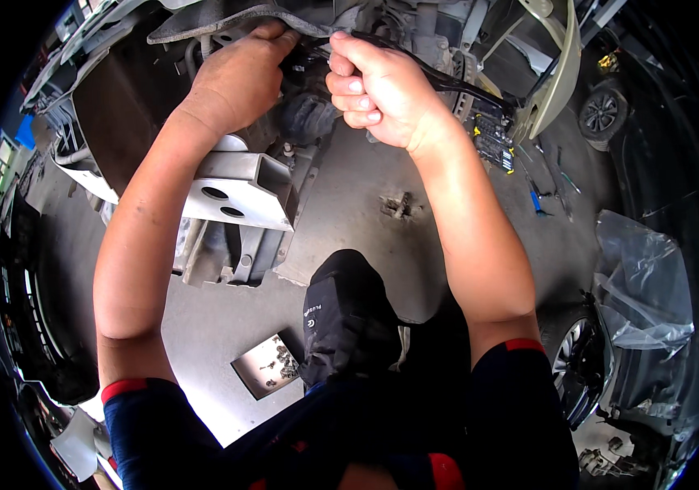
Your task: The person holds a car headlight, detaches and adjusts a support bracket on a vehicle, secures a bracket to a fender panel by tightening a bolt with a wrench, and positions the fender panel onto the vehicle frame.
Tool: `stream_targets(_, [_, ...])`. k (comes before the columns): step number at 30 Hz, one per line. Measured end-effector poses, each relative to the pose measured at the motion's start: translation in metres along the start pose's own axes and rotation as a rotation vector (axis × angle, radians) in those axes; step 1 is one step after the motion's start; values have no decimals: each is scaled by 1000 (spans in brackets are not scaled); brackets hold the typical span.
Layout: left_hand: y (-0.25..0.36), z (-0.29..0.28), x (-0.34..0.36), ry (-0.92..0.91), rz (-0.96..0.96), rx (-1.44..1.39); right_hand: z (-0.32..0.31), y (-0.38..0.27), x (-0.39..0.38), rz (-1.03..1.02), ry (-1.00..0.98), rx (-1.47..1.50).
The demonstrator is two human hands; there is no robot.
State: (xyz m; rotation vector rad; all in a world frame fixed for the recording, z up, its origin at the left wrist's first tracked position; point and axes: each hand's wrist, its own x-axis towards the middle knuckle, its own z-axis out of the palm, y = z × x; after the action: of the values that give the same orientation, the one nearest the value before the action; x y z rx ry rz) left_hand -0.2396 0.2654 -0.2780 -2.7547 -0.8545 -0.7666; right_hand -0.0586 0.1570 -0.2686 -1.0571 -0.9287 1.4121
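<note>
Both my arms reach forward into the opened front of a car. My left hand (pixel 243 77) is closed, its fingertips bent at the edge of a grey panel (pixel 194 24); what they hold, if anything, is hidden. To its right, my right hand (pixel 378 94) is curled with the thumb on top, close to a long black strip (pixel 455 85) that runs off behind the wrist. Whatever lies inside its fingers does not show. Below my left wrist, a white metal beam (pixel 194 200) ends in an open box section, with two dark holes in its side.
A tray (pixel 243 380) with several small fasteners lies on the floor by my leg (pixel 345 318). An open tool set (pixel 492 145) and a blue-handled tool (pixel 536 202) lie at the right. Beyond them stands a dark car (pixel 676 147); clear plastic sheeting (pixel 643 282) hangs over dark bodywork.
</note>
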Motion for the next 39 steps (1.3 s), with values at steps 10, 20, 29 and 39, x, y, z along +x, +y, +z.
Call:
stream_targets(10, [0, -5, 1, -80, -39, -64, 70, 29, 0, -140, 269, 39])
stream_targets(20, [-11, 8, 0, 29, 10, -155, 85, 49, 22, -291, 335, -48])
stream_targets(29, [-17, 7, -3, -29, 17, -192, 102, 53, 32, -354, 483, -119])
stream_targets(39, [-10, -14, 2, -110, 49, -279, 109, 48, 30, -409, 605, -261])
